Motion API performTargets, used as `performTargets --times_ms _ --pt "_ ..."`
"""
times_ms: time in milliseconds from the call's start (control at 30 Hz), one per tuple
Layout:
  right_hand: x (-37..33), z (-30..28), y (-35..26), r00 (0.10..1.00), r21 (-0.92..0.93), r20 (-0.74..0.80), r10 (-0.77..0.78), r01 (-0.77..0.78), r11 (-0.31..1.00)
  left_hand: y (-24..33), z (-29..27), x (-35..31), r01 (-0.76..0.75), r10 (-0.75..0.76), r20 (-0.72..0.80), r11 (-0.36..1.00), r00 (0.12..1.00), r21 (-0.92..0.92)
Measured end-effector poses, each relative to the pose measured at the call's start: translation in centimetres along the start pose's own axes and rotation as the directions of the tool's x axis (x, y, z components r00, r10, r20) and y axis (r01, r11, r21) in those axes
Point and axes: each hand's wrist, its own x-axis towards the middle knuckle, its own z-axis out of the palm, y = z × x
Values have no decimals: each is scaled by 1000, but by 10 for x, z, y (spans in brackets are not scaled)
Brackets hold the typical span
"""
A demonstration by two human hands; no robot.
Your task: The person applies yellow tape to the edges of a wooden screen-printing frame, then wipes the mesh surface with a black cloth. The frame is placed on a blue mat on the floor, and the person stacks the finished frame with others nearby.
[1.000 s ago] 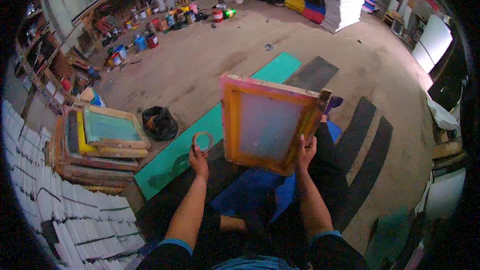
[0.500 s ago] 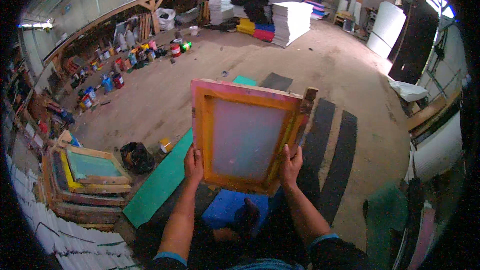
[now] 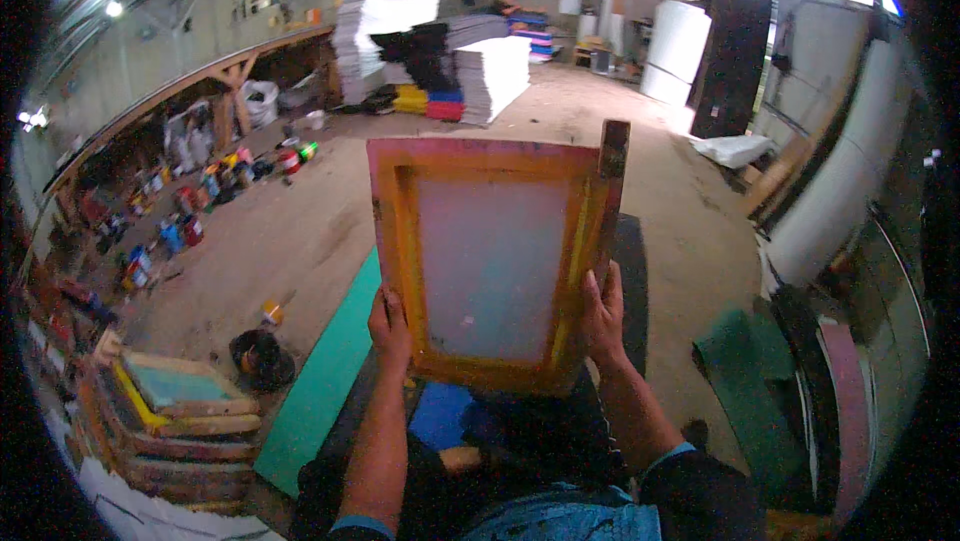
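Note:
A screen printing frame (image 3: pixel 490 266) is held up before me. Its wooden border is stained orange and pink, and its mesh is pale and cloudy. My left hand (image 3: pixel 389 329) grips the lower left side, thumb towards me. My right hand (image 3: pixel 604 316) is closed on the lower right side, where a dark wooden strip (image 3: pixel 613 171) runs along the edge and sticks up past the top corner. Below the frame, near my legs, lies a blue sheet (image 3: pixel 437 415). Fingers behind the frame are hidden.
Stacked screen frames (image 3: pixel 185 391) lie at lower left, beside a black bucket (image 3: pixel 262 359). A long green strip (image 3: pixel 325 381) and a dark strip (image 3: pixel 632 271) lie on the floor. Paint cans (image 3: pixel 190 226) line the left. Tall sheet stacks (image 3: pixel 490 81) stand far back; white rolls (image 3: pixel 675 51) stand right.
My view has turned to the right and lifted. The frame has come upright and faces me more squarely, still in both hands.

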Motion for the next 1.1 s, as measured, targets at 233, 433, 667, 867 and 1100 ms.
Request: performTargets --times_ms 233,433,667,867,1100 --pt "-14 -46 -103 948 42 -239 -211 227 973 32 81 15 -147 191 152 954 970 -262" --pt "-36 -106 -123 879 -280 -329 -345 259 925 99 132 -4 -62 165 278 936 946 -346" --pt "-72 -175 -112 821 -107 -484 -302 287 952 149 197 -38 10 244 506 895 827 -447" --pt "-84 -246 -110 805 -86 -460 -374 379 921 169 302 -77 151 249 669 865 700 -479" --pt "-109 -300 -101 618 -302 -574 -536 449 841 206 420 -137 52 378 699 859 607 -509"
